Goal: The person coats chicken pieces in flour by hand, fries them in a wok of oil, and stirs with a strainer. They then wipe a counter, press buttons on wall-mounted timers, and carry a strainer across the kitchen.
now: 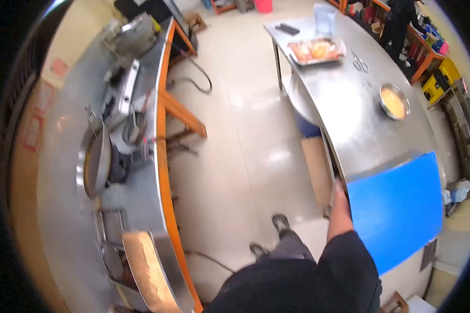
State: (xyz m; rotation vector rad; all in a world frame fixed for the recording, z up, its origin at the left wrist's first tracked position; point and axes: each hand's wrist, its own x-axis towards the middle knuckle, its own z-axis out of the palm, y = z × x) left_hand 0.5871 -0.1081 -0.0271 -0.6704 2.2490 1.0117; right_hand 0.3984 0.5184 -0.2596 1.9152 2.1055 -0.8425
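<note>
My right hand [339,194] reaches forward at the edge of the steel table [350,130], close beside the near left corner of a large blue board [397,208]. The fingers are blurred and partly hidden by the edge, so I cannot tell what they hold. The blue board lies at the near end of the table. Farther along stand a metal bowl of orange-yellow liquid [394,102], scissors [360,63] and a tray of food [317,51] that looks wrapped in plastic. My left hand is out of view.
Left is a steel counter with an orange frame [162,120], bearing a tilted pan [97,161], a burner [129,86] and a rectangular metal container [149,271]. A clear plastic jug [325,20] and a dark object [288,29] stand at the table's far end. A person [399,26] is beyond.
</note>
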